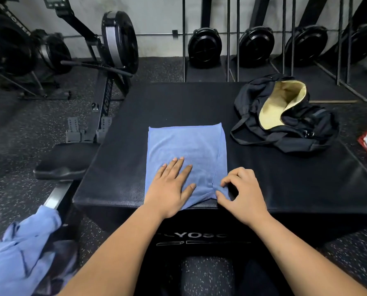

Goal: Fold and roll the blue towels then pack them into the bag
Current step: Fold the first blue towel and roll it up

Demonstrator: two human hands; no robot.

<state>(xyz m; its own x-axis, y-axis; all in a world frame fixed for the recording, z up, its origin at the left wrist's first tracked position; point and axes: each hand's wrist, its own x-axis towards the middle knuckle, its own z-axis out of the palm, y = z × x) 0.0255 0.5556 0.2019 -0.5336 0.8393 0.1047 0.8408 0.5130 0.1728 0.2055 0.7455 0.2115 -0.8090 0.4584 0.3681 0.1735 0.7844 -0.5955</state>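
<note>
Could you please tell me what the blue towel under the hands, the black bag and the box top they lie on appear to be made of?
Blue towel: soft, matte woven cloth, probably microfibre or cotton; stitched hem, limp corner. Bag: thin black fabric, likely nylon, slumped and creased, with pale yellow lining. Box top: black vinyl-like cover; faint sheen, fine grain.

One flat towel (186, 146), one bag (285, 116), two hands (169, 189) (242, 195) (crumpled towels (22, 253): count unclear).

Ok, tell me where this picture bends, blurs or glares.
Head view: wide-angle distortion bows the rack posts and the black box's edges; the flywheel at upper left is blurred; the blue towel, left hand and right hand are sharp; faint sheen on the box's right.
</note>
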